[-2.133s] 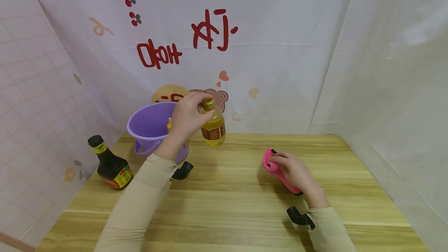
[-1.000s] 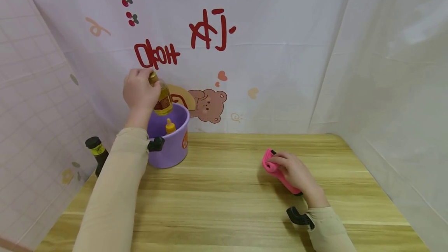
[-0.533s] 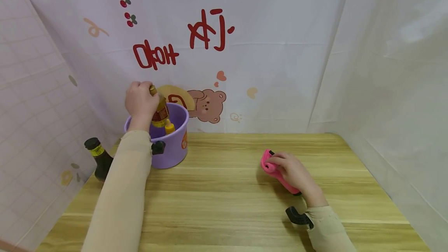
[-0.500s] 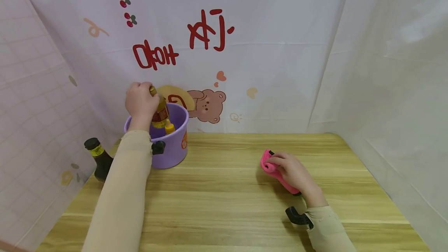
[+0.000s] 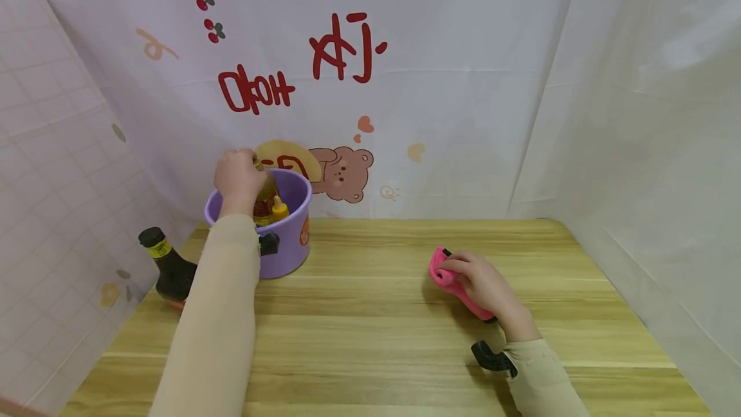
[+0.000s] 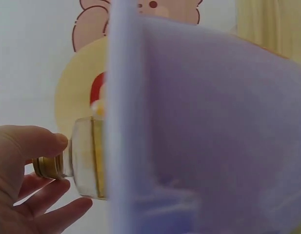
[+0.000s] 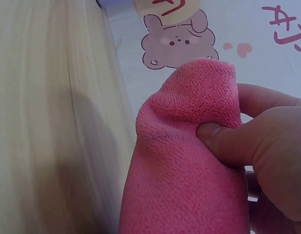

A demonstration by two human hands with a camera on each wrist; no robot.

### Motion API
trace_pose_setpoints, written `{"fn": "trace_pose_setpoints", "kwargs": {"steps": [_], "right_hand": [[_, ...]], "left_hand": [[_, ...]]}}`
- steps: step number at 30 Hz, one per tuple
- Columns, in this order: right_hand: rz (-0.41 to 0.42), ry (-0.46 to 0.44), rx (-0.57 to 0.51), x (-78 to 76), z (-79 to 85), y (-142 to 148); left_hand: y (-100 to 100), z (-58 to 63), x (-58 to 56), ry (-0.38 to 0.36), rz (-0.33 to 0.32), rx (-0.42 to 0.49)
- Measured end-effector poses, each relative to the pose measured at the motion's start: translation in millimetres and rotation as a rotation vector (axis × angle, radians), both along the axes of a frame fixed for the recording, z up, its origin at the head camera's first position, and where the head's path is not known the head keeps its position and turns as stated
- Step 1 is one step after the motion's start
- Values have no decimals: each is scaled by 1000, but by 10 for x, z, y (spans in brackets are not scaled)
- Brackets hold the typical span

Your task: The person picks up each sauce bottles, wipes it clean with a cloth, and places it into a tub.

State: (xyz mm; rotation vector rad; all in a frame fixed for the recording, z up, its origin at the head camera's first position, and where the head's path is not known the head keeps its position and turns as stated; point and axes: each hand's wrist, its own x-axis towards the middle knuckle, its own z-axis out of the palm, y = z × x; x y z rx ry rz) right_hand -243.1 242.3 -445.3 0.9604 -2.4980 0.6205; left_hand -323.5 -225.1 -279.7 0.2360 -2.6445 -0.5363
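My left hand (image 5: pixel 238 179) is over the purple bucket (image 5: pixel 285 251), gripping a small bottle of yellow cooking oil (image 5: pixel 267 190) by its gold-capped neck. The bottle's lower part is inside the bucket, beside a yellow nozzle-topped bottle (image 5: pixel 280 209). In the left wrist view, thumb and fingers surround the gold cap (image 6: pixel 49 167), while the bucket wall (image 6: pixel 213 112) hides the bottle's base. On the right, my right hand (image 5: pixel 485 285) pinches a pink fleecy cloth-like thing (image 5: pixel 444 273) with black ends. Its fuzzy surface fills much of the right wrist view, with the thumb pressed into it.
A dark sauce bottle (image 5: pixel 173 275) with a black cap stands left of the bucket, partly behind my left sleeve (image 5: pixel 214 320). The wooden table (image 5: pixel 359 340) meets a printed white curtain (image 5: pixel 451 114) at the back and sides.
My left hand carried the oil bottle leftward from beside the bucket to above it, then lowered it inside, still gripping the neck. My right hand keeps its hold, almost unmoved.
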Motion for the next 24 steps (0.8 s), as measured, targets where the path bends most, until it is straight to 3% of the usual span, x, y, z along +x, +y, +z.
{"fn": "trace_pose_setpoints", "kwargs": {"steps": [7,16,24], "right_hand": [[-15,-11,7,5,15,11],[6,29,1,-12,9,24],[22,48,-9,-7,0,22]], "left_hand": [[-27,-125,-39,-38,-23,-16],[-7,-217,-47,-71,-19,15],[-9,-296,-30,-123,-24,-10]]}}
